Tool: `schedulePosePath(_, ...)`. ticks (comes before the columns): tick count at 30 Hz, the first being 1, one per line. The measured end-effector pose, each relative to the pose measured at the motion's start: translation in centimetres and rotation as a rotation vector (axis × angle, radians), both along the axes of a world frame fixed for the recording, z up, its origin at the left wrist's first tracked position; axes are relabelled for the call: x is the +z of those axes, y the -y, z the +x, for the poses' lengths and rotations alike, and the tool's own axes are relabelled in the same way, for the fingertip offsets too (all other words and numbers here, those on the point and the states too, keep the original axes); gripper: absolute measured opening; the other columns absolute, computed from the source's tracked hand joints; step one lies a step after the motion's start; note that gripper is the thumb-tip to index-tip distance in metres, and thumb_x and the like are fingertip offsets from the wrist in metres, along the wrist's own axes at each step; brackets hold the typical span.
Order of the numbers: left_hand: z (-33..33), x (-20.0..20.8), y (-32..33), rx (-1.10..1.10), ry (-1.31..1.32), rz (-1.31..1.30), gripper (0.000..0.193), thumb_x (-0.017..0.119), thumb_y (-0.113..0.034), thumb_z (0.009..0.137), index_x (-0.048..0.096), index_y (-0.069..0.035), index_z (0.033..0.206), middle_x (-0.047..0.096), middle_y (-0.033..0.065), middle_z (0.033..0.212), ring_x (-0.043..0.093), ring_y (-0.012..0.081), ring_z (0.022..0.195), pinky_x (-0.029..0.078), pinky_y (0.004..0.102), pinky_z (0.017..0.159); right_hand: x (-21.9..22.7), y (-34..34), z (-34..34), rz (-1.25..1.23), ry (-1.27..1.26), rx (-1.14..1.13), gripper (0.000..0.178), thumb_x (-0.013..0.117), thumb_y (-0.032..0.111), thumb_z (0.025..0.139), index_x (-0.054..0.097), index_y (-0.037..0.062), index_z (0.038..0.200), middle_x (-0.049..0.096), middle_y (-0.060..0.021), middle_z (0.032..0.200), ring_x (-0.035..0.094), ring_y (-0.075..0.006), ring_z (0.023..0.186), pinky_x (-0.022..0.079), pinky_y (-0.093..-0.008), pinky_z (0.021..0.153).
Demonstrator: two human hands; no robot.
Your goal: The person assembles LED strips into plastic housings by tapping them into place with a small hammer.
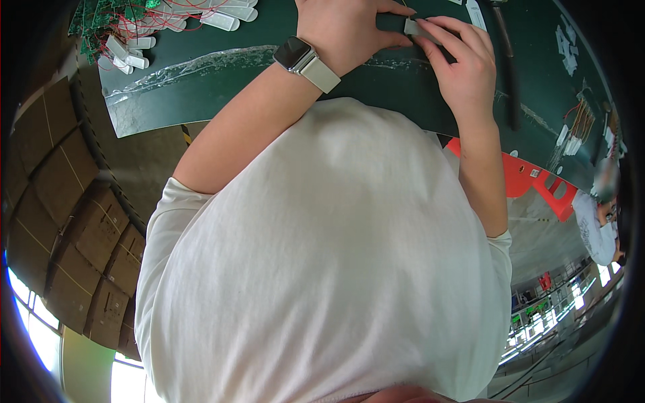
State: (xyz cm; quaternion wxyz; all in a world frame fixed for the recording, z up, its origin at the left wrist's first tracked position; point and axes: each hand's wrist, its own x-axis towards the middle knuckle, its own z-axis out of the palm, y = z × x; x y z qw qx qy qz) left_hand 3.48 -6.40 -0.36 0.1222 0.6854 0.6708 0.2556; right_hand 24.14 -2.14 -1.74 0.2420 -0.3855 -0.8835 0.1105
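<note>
A small pale grey block-like piece (411,27) is pinched between the thumb and fingers of my right hand (467,64) at the top of the view. My left hand (346,30) faces it from the other side, thumb and index finger apart around the piece's left end. Whether those fingertips touch it is hard to make out. A watch with a dark face (293,54) and light band sits on my left wrist. Both hands are over the dark green table (228,80), and the left hand's upper part is cut off by the frame.
Green circuit boards (101,27) with red wires and white plastic cases (222,20) lie at the far left. A dark long-handled tool (512,87) is right of my right hand. Wired parts (578,131) lie farther right. A red stool (521,176) and stacked cartons (64,174) stand beyond; another person (596,228) is at right.
</note>
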Motion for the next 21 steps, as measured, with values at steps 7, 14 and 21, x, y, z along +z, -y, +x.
schedulePosePath(7,-0.2,0.4,0.1,-0.006,0.031,-0.035,0.037,0.092,-0.029,0.066,0.084,-0.028,0.102,0.061,-0.0010,0.124,0.047,0.0275,0.134,0.019,0.0745,0.115,0.0,-0.6,0.6,-0.120,-0.029,-0.009,0.025,0.082,0.017,0.085,0.080,0.0147,0.110,0.074,0.0001,0.111,0.066,-0.0217,0.103,0.053,-0.0335,0.090)
schedulePosePath(14,-0.1,-0.3,0.0,-0.001,-0.059,-0.024,0.036,0.092,-0.029,0.066,0.084,-0.028,0.102,0.061,-0.0010,0.124,0.047,0.0276,0.134,0.019,0.0741,0.115,0.0,-0.1,0.3,-0.113,-0.018,-0.061,0.026,0.084,0.019,0.084,0.081,0.0145,0.109,0.073,-0.0003,0.108,0.067,-0.0215,0.101,0.054,-0.0333,0.088)
schedulePosePath(21,0.0,0.7,0.0,-0.006,0.021,-0.064,0.035,0.092,-0.029,0.067,0.084,-0.029,0.102,0.060,-0.0013,0.125,0.046,0.0275,0.136,0.018,0.0748,0.116,0.1,0.1,0.4,-0.125,-0.005,-0.100,0.026,0.085,0.019,0.083,0.080,0.0138,0.108,0.073,0.0000,0.108,0.067,-0.0215,0.099,0.054,-0.0329,0.087)
